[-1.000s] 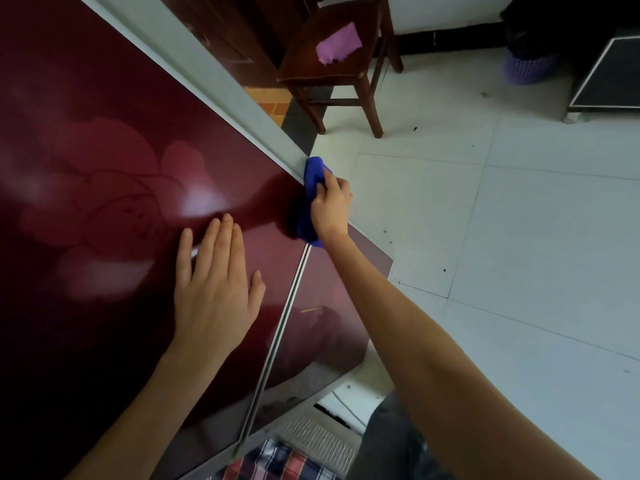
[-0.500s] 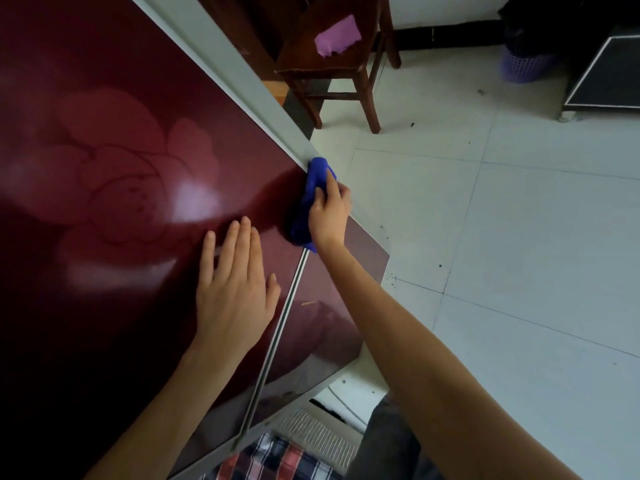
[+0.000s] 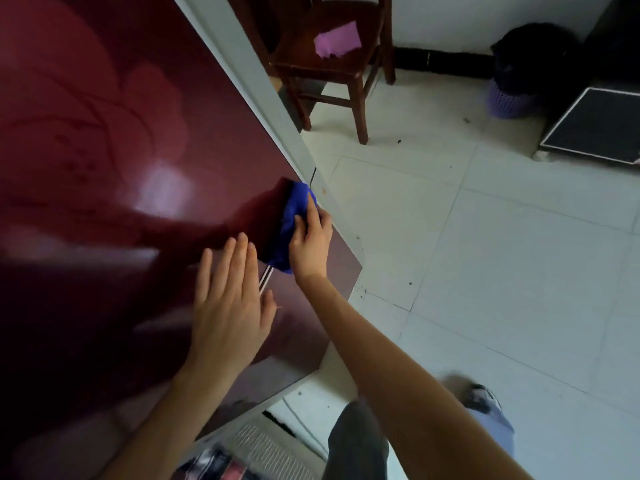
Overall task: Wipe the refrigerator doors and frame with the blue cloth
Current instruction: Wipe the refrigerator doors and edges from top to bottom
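The dark red refrigerator door [image 3: 114, 161] with a pale flower print fills the left of the view. Its grey side frame [image 3: 249, 81] runs diagonally beside it. My right hand [image 3: 311, 242] is shut on the bunched blue cloth [image 3: 289, 223], pressing it against the door's right edge, just above the thin gap between upper and lower door [image 3: 264, 282]. My left hand [image 3: 230, 303] lies flat on the door with fingers spread, holding nothing, just left of the cloth. The lower door [image 3: 311, 306] shows below my hands.
A wooden chair [image 3: 332, 64] with a pink cloth [image 3: 337, 39] on its seat stands behind the fridge. A purple basket [image 3: 509, 102] and a dark framed box [image 3: 595, 126] sit at the far right. White floor tiles [image 3: 485, 254] spread right. My shoe [image 3: 485, 400] is below.
The view has shifted and blurred as my head moved. Both hands stay on the door near the gap, the cloth still at the door's right edge.
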